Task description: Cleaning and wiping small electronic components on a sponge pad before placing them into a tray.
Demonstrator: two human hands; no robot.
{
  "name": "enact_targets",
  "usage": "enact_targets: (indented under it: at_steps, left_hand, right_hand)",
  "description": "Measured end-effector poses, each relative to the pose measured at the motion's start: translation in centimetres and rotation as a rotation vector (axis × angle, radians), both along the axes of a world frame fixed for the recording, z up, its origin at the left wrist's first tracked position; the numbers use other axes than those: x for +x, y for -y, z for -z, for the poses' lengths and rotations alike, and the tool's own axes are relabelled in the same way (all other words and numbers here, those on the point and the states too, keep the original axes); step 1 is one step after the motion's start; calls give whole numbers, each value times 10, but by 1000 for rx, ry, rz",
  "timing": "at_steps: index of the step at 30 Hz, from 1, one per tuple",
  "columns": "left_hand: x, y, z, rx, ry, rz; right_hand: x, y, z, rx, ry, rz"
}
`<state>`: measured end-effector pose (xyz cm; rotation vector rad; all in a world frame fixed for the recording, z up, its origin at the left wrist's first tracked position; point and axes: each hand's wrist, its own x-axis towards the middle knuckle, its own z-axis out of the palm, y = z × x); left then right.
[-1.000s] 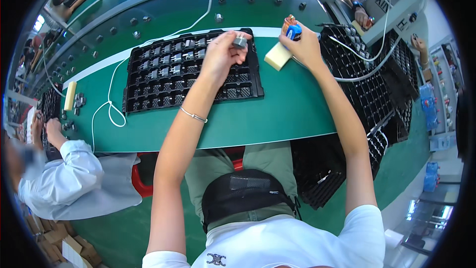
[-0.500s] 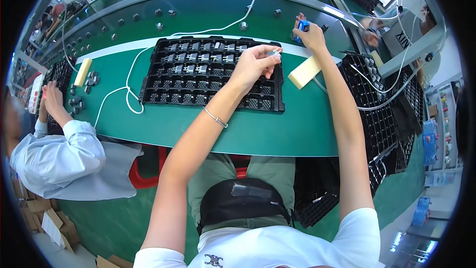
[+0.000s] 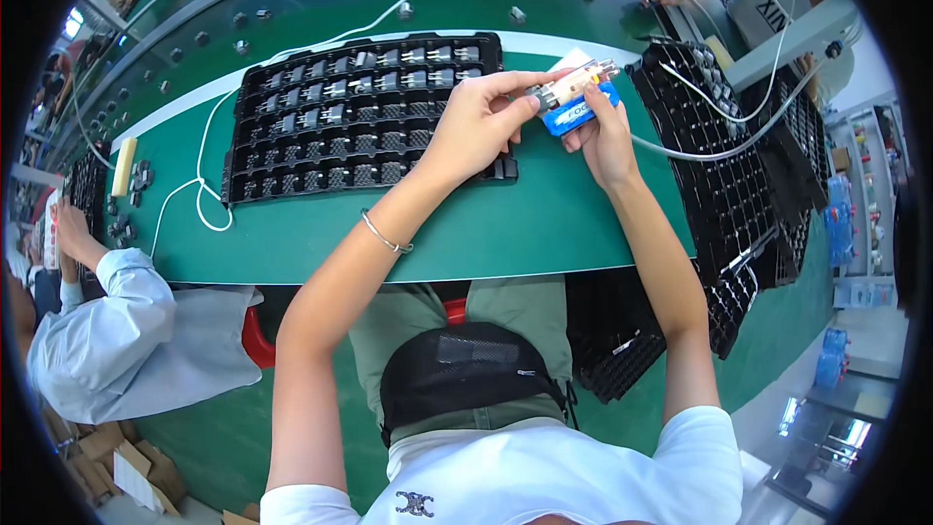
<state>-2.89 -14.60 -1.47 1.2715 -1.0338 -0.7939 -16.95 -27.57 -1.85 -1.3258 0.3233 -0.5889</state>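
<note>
My left hand [image 3: 476, 126] is closed, pinching a small grey plug-like part [image 3: 546, 97] between thumb and fingers. My right hand [image 3: 607, 141] is wrapped round a blue hand-sized device [image 3: 569, 119] with a pale upper part and metal pins at its far end. The grey part is up against the left end of this device, though fingers partly hide the contact. Under and left of my left hand lies a black compartment tray [image 3: 364, 175]. Its far rows hold several grey parts with metal prongs [image 3: 311, 94]; the nearer rows show bare pockets.
A pale block [image 3: 575, 60] lies behind my hands. Several small parts [image 3: 517, 15] are spread along the green strip at the back. Black trays [image 3: 714, 151] are stacked at right. A white cable [image 3: 201, 151] crosses the table. A co-worker [image 3: 107, 321] sits at left.
My right hand has come in from the far right with the blue device. Both hands now meet, and the grey part is against it. The whole view has shifted a little.
</note>
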Motion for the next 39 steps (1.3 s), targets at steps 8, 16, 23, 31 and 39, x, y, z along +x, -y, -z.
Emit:
enact_targets:
  at_steps: [8, 16, 23, 31, 39]
  left_hand:
    - [-11, -4, -9, -8, -58, -110]
    - [-10, -5, -7, 32, 46, -129]
    - [-13, -3, -7, 33, 6, -136]
    - [-12, -4, -5, 21, 1, -136]
    - [-17, -2, -8, 3, -24, -138]
  right_hand:
    - [-5, 0, -3, 143, 51, -32]
    - [-4, -6, -6, 79, 20, -64]
    - [-8, 0, -6, 182, 39, -11]
    - [-5, -2, -6, 173, 18, -63]
    - [-9, 2, -10, 245, -33, -169]
